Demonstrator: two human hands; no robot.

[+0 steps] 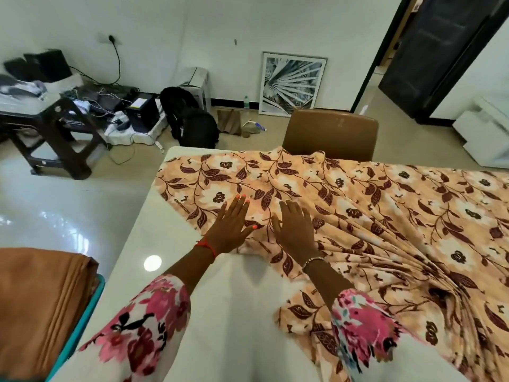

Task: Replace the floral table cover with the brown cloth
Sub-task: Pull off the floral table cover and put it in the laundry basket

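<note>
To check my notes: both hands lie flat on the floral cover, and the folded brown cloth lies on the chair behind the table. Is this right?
Not quite. The head view shows the folded brown cloth at the near left, beside the table, not on the chair. The left hand and right hand do lie flat on the floral cover.

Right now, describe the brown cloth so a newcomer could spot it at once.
Start at the large white table. Just off its left edge, a folded orange-brown cloth lies on a teal-rimmed support. Unlike the peach floral cover, it carries no pattern.
</note>
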